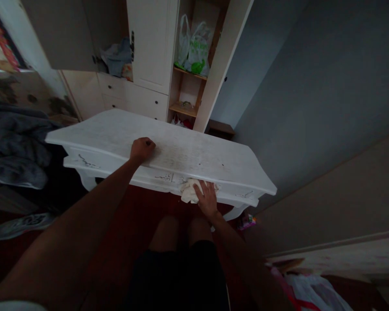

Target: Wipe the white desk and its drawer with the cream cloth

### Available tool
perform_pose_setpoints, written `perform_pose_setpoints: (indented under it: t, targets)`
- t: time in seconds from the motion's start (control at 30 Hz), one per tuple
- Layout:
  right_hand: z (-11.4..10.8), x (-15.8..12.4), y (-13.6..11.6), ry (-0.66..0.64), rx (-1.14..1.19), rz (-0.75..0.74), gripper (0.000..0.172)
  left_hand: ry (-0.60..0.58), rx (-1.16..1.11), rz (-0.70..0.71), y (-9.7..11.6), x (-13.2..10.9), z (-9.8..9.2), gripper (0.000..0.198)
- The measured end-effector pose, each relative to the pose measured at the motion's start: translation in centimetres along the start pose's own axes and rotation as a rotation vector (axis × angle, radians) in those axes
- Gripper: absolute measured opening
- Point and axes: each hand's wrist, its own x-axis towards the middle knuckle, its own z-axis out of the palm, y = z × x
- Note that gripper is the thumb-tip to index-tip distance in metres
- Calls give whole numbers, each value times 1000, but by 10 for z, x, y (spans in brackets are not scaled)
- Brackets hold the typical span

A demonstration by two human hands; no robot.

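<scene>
A white table [116,129] with curved legs and carved drawer fronts stands in front of me, its top smudged grey around the middle. My left hand [143,149] rests on that top near the front edge, closed in a fist with nothing showing in it. Lower and to the right, my right hand [208,198] presses a crumpled off-white cloth [189,191] against the drawer front, its fingers over the cloth. Part of the carving behind the cloth is hidden.
Behind the table stands a white wardrobe [152,43] with open doors, holding plastic bags [197,52] and folded clothes [118,56]. A grey blanket [13,142] lies at left, above a shoe [19,225]. A grey wall [327,108] rises at right. A small pink box [247,221] sits by the right table leg.
</scene>
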Motion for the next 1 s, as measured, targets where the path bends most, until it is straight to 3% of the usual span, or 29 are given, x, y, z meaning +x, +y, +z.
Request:
perform_pose_setpoints:
  t: [0.33, 0.57, 0.73, 0.87, 1.0]
  targets:
    - [-31, -14, 30, -72, 210, -302, 76, 18, -15, -7, 1, -2, -1, 32]
    - [-48, -11, 41, -205, 313, -306, 56, 23, -2, 5, -1, -1, 0, 32]
    - [-50, -26, 58, -319, 414, -327, 65, 16, -3, 7, -2, 0, 1, 31]
    - [-55, -61, 89, -317, 339, -211, 75, 10, 12, -9, 0, -1, -1, 31]
    - [-81, -101, 119, -91, 126, 108, 71, 4, 34, -28, 5, -3, -4, 31]
